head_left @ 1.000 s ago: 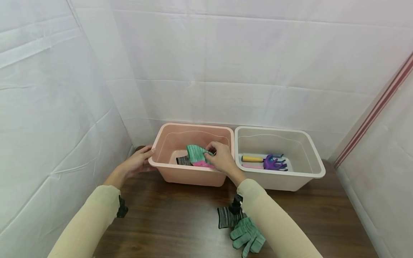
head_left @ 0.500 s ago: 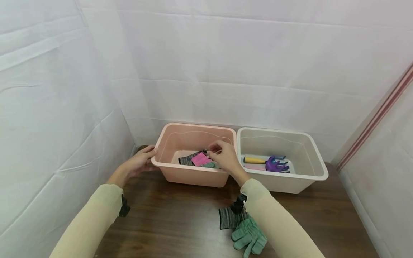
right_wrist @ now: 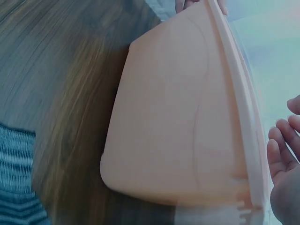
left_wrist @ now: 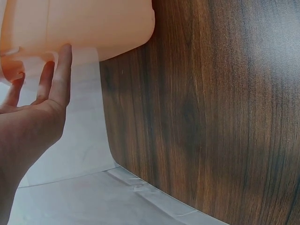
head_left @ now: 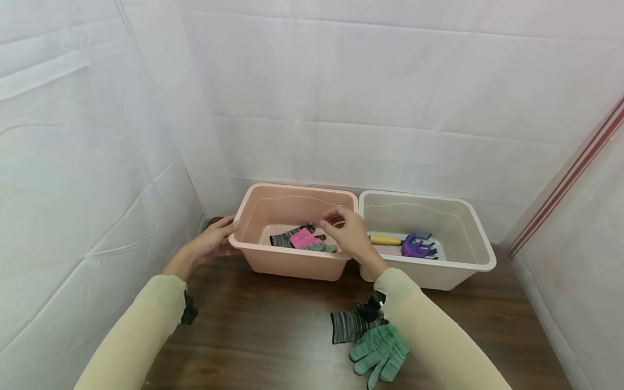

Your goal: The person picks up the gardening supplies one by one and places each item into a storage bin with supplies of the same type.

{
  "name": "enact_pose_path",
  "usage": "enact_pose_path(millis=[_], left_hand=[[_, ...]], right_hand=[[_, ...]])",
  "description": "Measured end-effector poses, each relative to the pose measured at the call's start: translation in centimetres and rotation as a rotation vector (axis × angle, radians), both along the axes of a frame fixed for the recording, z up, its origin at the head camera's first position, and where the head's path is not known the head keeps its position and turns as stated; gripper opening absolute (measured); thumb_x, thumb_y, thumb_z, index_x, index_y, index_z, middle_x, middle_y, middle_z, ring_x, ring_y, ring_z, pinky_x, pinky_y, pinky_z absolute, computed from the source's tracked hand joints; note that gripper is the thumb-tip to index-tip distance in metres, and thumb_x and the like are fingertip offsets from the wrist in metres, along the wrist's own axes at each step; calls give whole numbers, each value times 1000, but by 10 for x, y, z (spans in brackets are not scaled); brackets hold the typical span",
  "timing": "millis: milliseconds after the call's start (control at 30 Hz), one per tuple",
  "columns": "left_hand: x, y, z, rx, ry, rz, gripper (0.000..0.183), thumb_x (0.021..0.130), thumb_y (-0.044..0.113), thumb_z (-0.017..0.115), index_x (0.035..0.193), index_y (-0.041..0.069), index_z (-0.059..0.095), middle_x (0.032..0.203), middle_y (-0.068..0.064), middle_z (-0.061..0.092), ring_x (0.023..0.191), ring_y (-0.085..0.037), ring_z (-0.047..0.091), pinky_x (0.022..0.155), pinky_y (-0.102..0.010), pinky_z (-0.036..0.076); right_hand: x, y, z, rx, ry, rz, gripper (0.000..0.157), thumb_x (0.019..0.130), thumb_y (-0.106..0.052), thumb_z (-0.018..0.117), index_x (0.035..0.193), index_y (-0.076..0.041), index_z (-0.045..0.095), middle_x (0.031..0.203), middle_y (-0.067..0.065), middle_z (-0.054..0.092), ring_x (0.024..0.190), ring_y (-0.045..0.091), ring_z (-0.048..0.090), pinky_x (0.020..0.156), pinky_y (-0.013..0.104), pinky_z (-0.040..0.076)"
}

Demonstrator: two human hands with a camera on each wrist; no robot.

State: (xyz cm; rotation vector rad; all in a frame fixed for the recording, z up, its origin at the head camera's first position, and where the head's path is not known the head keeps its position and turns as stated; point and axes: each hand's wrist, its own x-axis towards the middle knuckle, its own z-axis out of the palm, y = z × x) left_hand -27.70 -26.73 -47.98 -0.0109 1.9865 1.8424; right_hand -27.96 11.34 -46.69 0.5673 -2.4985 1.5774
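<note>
My left hand [head_left: 212, 244] grips the left end of the pink plastic bin [head_left: 292, 265], thumb at the rim and fingers against the outer wall in the left wrist view. Above the bin's right end is my right hand [head_left: 348, 233], fingers loosely bent and holding nothing. Inside the bin lie a black-and-grey striped glove [head_left: 281, 239] and, over it, a pink-and-green glove [head_left: 303, 238]. On the table, partly under my right forearm, are a green glove [head_left: 379, 352] and a black-and-grey striped glove [head_left: 347, 327], its cuff showing.
A white bin [head_left: 429, 275] stands right beside the pink one. It holds a purple hand rake [head_left: 416, 248] and a tool with a yellow handle [head_left: 385, 240]. White sheeting [head_left: 312, 97] rises behind and at both sides of the brown wooden table [head_left: 253, 330].
My right hand let go of the pink-and-green glove, which dropped into the pink bin, and then rose slightly to the right. My left hand stays at the bin's rim.
</note>
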Motion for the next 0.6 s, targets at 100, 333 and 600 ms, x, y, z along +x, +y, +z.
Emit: enact_pose_path(millis=[100, 333, 600], left_hand=[[-1, -1, 1, -8, 5, -3, 66, 116, 37, 42, 171, 11, 15, 170, -26, 25, 153, -48, 31, 115, -65, 42], [0, -6, 2, -9, -7, 10, 65, 116, 37, 42, 171, 13, 15, 170, -25, 27, 152, -48, 33, 114, -64, 43], [3, -6, 0, -13, -24, 21, 66, 116, 36, 44, 171, 14, 16, 170, -24, 26, 152, -47, 32, 114, -63, 44]], right_hand=[[2, 9, 5, 1, 0, 15, 18, 100, -14, 76, 115, -5, 74, 108, 6, 73, 100, 22, 68, 90, 38, 60], [8, 23, 15, 44, 15, 38, 16, 99, -17, 78, 111, -8, 73, 105, 4, 73, 98, 20, 68, 88, 40, 61], [26, 43, 18, 93, 30, 85, 18, 100, -18, 77, 115, -8, 73, 109, 7, 73, 100, 21, 69, 89, 43, 61]])
